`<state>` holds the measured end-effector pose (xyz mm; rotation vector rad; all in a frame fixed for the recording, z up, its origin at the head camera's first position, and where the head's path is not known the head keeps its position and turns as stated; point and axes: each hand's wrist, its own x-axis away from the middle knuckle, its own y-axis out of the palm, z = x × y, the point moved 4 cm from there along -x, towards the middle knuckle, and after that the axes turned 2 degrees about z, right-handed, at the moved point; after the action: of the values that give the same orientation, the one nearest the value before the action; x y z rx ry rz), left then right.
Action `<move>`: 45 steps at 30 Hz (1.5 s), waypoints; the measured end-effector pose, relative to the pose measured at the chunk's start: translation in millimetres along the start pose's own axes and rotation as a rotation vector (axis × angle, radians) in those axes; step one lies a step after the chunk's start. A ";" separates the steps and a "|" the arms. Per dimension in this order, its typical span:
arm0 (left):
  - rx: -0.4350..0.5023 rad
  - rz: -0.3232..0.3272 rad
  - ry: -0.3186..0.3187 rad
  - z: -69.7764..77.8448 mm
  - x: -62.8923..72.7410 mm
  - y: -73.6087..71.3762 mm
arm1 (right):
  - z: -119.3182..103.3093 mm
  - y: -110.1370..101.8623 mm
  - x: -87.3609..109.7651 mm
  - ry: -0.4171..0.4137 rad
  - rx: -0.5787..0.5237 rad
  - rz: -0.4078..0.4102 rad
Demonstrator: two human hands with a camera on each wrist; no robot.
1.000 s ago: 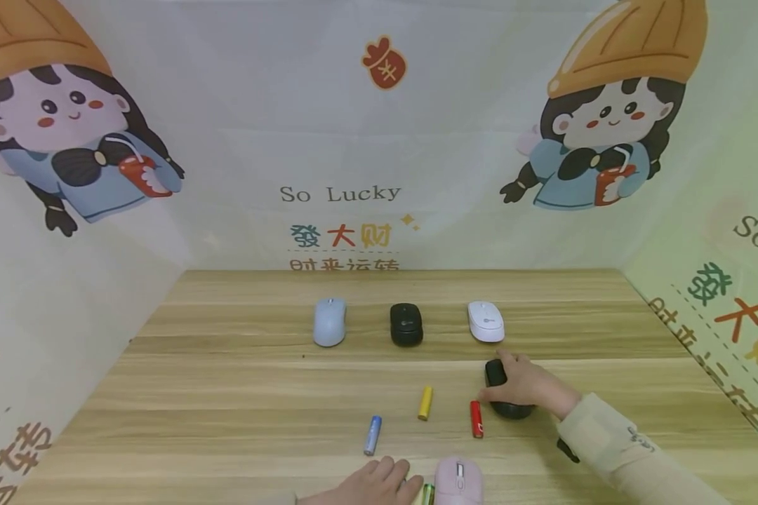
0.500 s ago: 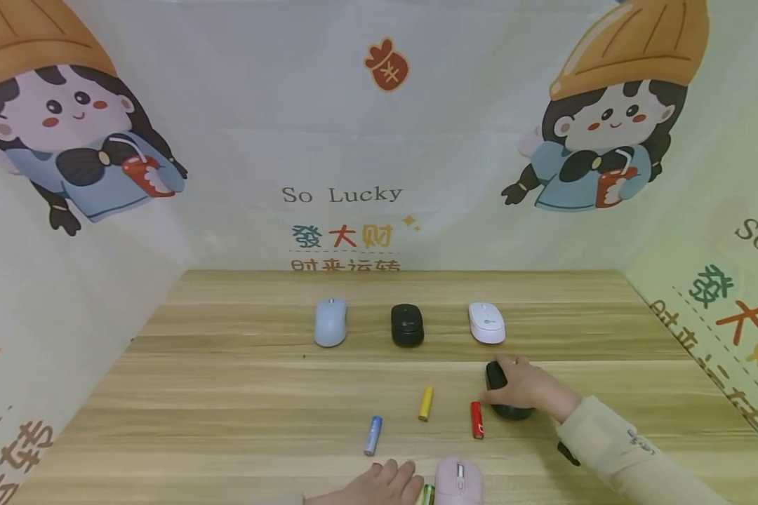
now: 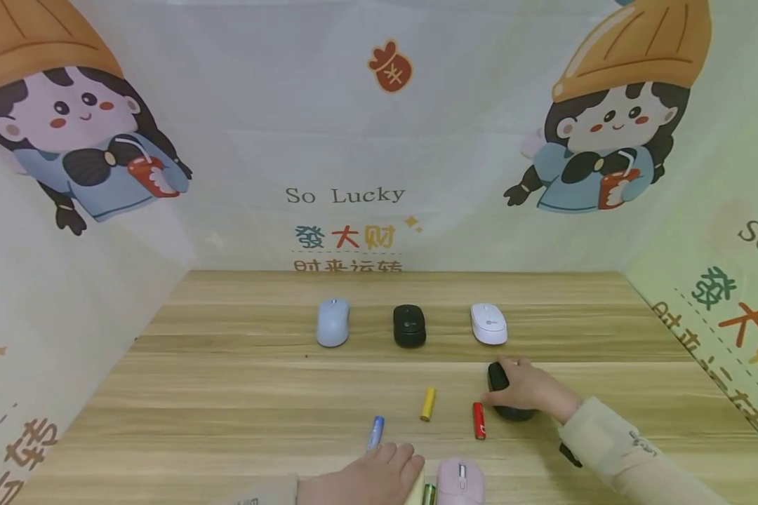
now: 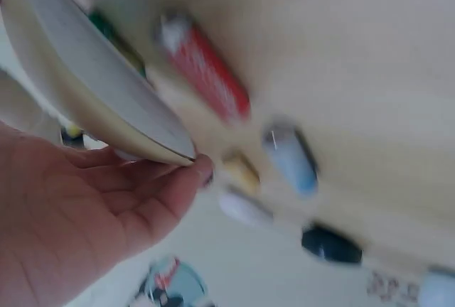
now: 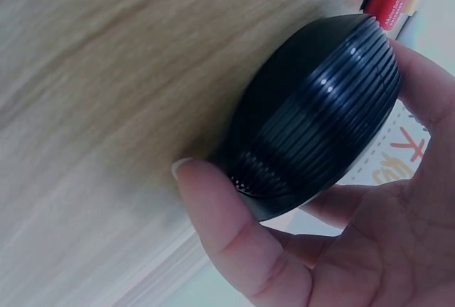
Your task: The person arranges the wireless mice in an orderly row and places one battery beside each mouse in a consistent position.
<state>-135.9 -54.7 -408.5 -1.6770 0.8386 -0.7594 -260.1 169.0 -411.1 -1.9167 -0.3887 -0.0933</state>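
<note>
In the head view my right hand (image 3: 527,384) grips a black mouse (image 3: 499,379) lying on the table. The right wrist view shows the mouse's ribbed side (image 5: 334,94) between thumb and fingers. At the near edge, my left hand (image 3: 366,477) holds a pale yellow mouse (image 4: 92,79), its light underside turned to the left wrist camera. Beside it are a green battery (image 3: 429,494) and a pink mouse (image 3: 460,481). A blue battery (image 3: 375,431), partly covered by the left hand, lies just past the fingers. The red battery (image 3: 479,421) is by the right thumb, with a yellow battery (image 3: 427,404) left of it.
Along the back stand a light blue mouse (image 3: 333,322), another black mouse (image 3: 409,325) and a white mouse (image 3: 489,324). A small black object (image 3: 570,454) lies under the right sleeve. Printed cloth walls (image 3: 240,140) enclose the wooden table (image 3: 227,393) behind and at both sides.
My left hand has risen slightly in the head view and now overlaps the near end of the blue battery, with more of the yellow mouse showing. The right hand has kept its grip.
</note>
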 end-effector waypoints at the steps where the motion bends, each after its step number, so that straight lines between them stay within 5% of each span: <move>1: 0.027 0.002 -0.017 -4.8 1.7 -5.6 | 0.4 0.2 0.1 0.002 0.000 -0.002; 6: 0.312 0.029 -0.150 -41.5 8.8 -22.1 | 0.9 0.5 0.7 0.008 0.003 -0.004; 8: 0.347 0.074 -0.202 -60.9 10.2 -21.0 | 0.2 -0.1 1.2 0.007 0.006 -0.002; 13: 0.434 0.106 -0.329 -109.6 13.8 -3.3 | -1.9 -1.3 2.6 0.006 0.012 -0.006; 18: 0.503 0.025 -0.403 -135.9 20.4 21.3 | -2.6 -0.5 2.6 0.011 0.013 -0.009; 26: 0.536 -0.061 -0.390 -149.4 26.0 40.4 | -2.7 -0.4 1.3 0.009 0.013 -0.004; 45: 0.582 -0.148 -0.408 -147.9 25.4 43.3 | -0.3 0.2 1.3 0.025 0.012 -0.005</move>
<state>-250.0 -161.2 -414.0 -1.3034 0.1776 -0.6478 -258.8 169.0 -410.9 -1.9011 -0.3761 -0.1174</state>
